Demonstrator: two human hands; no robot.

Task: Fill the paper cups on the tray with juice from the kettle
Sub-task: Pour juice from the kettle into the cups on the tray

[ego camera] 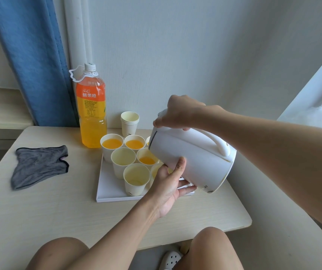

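Above the tray [109, 191], both hands tilt the white kettle [193, 158].

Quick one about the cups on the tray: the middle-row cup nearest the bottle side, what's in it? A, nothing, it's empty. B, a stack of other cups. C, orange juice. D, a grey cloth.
A: the middle-row left cup shows only its pale inside, while the two back cups and its neighbour under the tilted kettle hold orange juice.
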